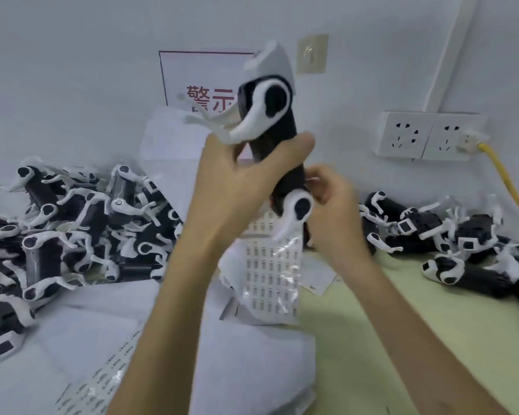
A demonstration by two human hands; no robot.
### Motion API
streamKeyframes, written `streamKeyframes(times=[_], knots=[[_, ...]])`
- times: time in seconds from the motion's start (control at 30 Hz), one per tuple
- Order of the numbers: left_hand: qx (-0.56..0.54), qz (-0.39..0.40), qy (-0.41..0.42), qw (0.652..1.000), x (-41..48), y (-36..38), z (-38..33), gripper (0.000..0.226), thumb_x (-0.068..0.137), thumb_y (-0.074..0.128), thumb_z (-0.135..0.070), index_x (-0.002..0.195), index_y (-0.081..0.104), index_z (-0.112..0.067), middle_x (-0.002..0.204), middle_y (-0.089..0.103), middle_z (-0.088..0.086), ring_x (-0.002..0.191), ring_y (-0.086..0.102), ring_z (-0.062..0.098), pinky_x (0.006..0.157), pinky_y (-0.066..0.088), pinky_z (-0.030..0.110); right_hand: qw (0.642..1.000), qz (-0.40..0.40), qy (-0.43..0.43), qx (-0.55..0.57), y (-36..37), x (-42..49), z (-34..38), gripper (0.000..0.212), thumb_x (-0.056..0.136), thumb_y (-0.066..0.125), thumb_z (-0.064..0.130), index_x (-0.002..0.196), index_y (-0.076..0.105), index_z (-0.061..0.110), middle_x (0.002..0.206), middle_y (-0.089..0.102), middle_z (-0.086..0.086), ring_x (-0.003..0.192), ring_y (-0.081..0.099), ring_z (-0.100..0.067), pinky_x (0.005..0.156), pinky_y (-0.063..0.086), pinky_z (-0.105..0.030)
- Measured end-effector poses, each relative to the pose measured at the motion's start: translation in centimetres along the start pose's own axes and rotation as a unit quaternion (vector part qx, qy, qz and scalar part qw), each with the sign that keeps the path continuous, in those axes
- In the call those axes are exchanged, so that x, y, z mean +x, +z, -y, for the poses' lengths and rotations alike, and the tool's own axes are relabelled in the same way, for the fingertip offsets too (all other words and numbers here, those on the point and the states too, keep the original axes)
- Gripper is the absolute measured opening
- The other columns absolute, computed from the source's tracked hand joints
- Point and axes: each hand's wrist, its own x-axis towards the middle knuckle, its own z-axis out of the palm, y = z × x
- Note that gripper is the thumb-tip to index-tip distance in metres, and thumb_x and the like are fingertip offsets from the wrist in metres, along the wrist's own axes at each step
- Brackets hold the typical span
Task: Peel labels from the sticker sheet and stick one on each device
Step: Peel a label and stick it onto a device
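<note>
Below the grip lies the sticker sheet [270, 271], labels remaining. The left hand [237, 187] clasps one device [277, 151] upright; the right hand [330, 202] touches its lower flank, hold indiscernible. Flanking the grip, left heap [72, 229] and right heap [450, 238]: many probably await labels.

Left forearm: bare, rises steeply from lower edge toward centre. Left hand [243, 187]: raised, back toward camera, fingers and thumb curled round middle of black-bodied, white-legged dog-shaped plastic device [277, 127], held near upright. Right forearm: bare, enters from lower right, angled up-left. Right hand [331, 202]: lower, just beside left; fingers curled, pinching device's lower end. Fingertip detail blurred.
</note>
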Motion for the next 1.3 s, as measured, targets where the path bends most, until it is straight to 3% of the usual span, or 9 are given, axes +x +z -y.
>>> streamKeyframes(times=[0.13, 0.3, 0.4, 0.5, 0.67, 0.8, 0.93, 1.13, 1.3], knots=[[0.138, 0.111, -0.067, 0.982, 0.0, -1.8, 1.4, 0.027, 0.083, 0.083, -0.022, 0.108, 0.074, -0.015, 0.096, 0.074, -0.011, 0.085, 0.069, -0.004, 0.068, 0.050, 0.008, 1.000, -0.004, -0.017, 0.018, -7.0, 0.6, 0.2, 0.010, 0.099, 0.064, 0.013, 0.095, 0.069, 0.020, 0.085, 0.079, 0.006, 0.074, 0.075, -0.014, 0.063, 0.058, -0.024], [0.103, 0.137, -0.161, 0.972, -0.2, -0.6, 2.5, 0.049, 0.063, 0.085, -0.033, 0.100, 0.071, -0.004, 0.089, 0.073, 0.010, 0.081, 0.071, 0.019, 0.072, 0.056, 0.030, 0.999, 0.029, -0.009, 0.022, -9.4, 0.1, -0.1, 0.017, 0.099, 0.062, 0.010, 0.098, 0.072, 0.024, 0.089, 0.079, -0.001, 0.079, 0.076, -0.020, 0.067, 0.062, -0.033], [0.103, 0.137, -0.178, 0.969, -0.4, 0.1, 3.3, 0.029, 0.065, 0.085, -0.025, 0.082, 0.064, -0.013, 0.061, 0.064, -0.010, 0.057, 0.061, 0.002, 0.054, 0.048, 0.016, 0.998, 0.043, -0.009, 0.035, -9.6, -0.2, 0.1, 0.016, 0.098, 0.063, 0.011, 0.103, 0.070, 0.024, 0.087, 0.079, -0.005, 0.076, 0.075, -0.031, 0.068, 0.061, -0.045], [0.100, 0.116, -0.196, 0.968, -0.5, 0.4, 3.9, 0.031, 0.069, 0.087, -0.019, 0.079, 0.058, -0.021, 0.056, 0.060, -0.018, 0.051, 0.058, -0.004, 0.049, 0.045, 0.011, 0.999, 0.043, -0.027, 0.005, -10.0, -0.3, 0.2, 0.020, 0.097, 0.067, 0.012, 0.107, 0.067, 0.028, 0.082, 0.077, -0.006, 0.070, 0.070, -0.038, 0.060, 0.055, -0.055], [0.097, 0.130, -0.204, 0.965, 0.1, 0.6, 4.0, 0.018, 0.064, 0.079, -0.020, 0.071, 0.062, -0.020, 0.058, 0.060, -0.008, 0.052, 0.059, 0.007, 0.048, 0.044, 0.016, 0.965, -0.044, -0.165, -0.197, -9.3, -0.4, 0.1, 0.031, 0.084, 0.078, 0.007, 0.102, 0.065, 0.028, 0.103, 0.061, 0.012, 0.088, 0.065, -0.010, 0.073, 0.052, -0.025], [0.088, 0.113, -0.208, 0.968, 0.4, 0.7, 4.3, 0.010, 0.066, 0.080, -0.019, 0.073, 0.072, -0.019, 0.067, 0.070, 0.005, 0.060, 0.067, 0.012, 0.055, 0.052, 0.021, 0.890, -0.076, -0.314, -0.322, -7.8, -1.1, -0.2, 0.034, 0.073, 0.066, -0.018, 0.084, 0.074, 0.013, 0.098, 0.062, -0.001, 0.092, 0.052, -0.019, 0.082, 0.047, -0.036], [0.077, 0.105, -0.198, 0.971, 0.5, 0.5, 4.1, 0.009, 0.082, 0.077, -0.002, 0.080, 0.071, -0.008, 0.077, 0.074, 0.010, 0.064, 0.068, 0.010, 0.059, 0.054, 0.019, 0.901, -0.002, -0.319, -0.293, -6.7, -1.8, -0.3, 0.023, 0.079, 0.065, -0.006, 0.083, 0.075, 0.014, 0.091, 0.067, 0.004, 0.084, 0.061, -0.019, 0.076, 0.047, -0.042], [0.071, 0.103, -0.224, 0.967, 0.6, 0.1, 3.9, 0.022, 0.071, 0.081, -0.018, 0.087, 0.071, -0.007, 0.095, 0.071, 0.022, 0.075, 0.068, 0.017, 0.072, 0.057, 0.034, 0.921, -0.015, -0.273, -0.279, -5.1, -2.3, -0.5, 0.019, 0.079, 0.084, 0.020, 0.094, 0.072, 0.018, 0.097, 0.067, 0.010, 0.087, 0.065, -0.015, 0.077, 0.050, -0.042], [0.080, 0.112, -0.241, 0.961, 0.5, 0.1, 3.5, 0.008, 0.080, 0.079, -0.013, 0.083, 0.073, -0.015, 0.091, 0.073, 0.016, 0.069, 0.069, 0.010, 0.063, 0.056, 0.021, 0.945, -0.075, -0.246, -0.201, -4.8, -2.3, -1.6, 0.019, 0.077, 0.088, 0.012, 0.088, 0.072, 0.012, 0.086, 0.069, 0.008, 0.081, 0.061, -0.002, 0.077, 0.046, -0.013]])
